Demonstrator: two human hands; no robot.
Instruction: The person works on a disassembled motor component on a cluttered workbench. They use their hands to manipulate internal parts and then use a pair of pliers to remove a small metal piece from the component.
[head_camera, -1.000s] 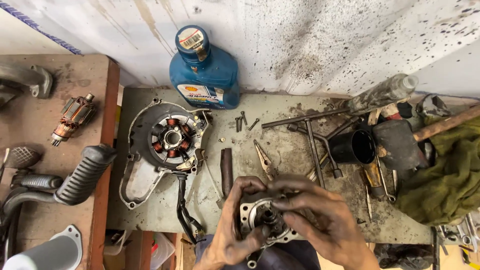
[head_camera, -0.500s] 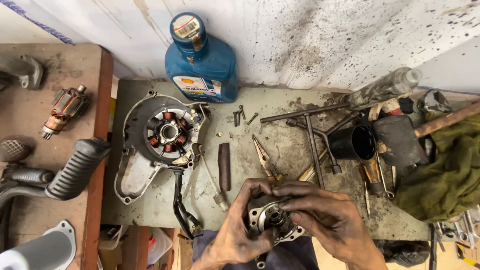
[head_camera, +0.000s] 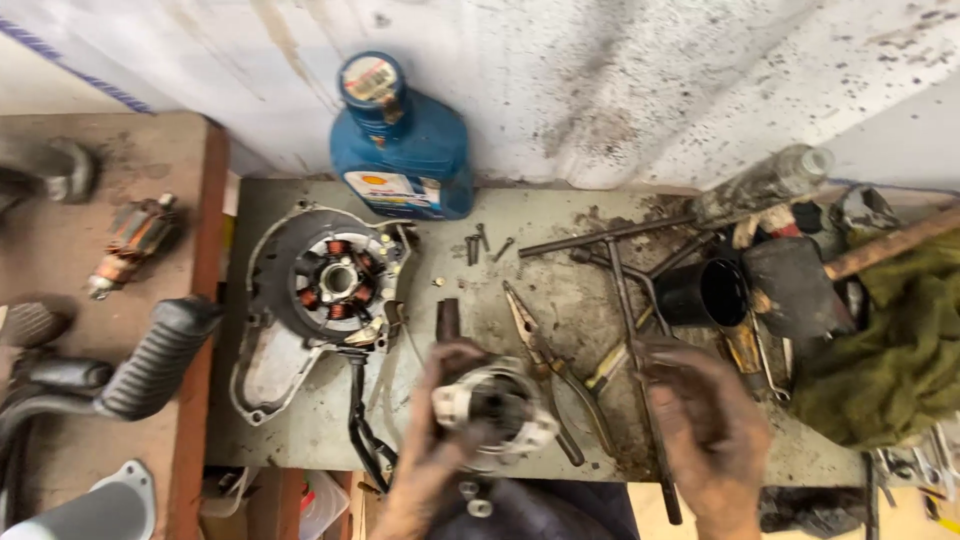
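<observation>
The left hand (head_camera: 430, 450) grips a round metal engine part (head_camera: 495, 410) at six o'clock on the desk (head_camera: 560, 250). The right hand (head_camera: 705, 430) has let go, now loosely curled at four o'clock over a T-handle wrench (head_camera: 640, 350), beside pliers (head_camera: 545, 370).

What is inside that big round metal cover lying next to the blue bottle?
Inside the round metal cover sits a ring of copper-coloured coils around a shiny hub with a hole in its middle. Whatever lies beneath the cover, on the workbench, is hidden.
</observation>
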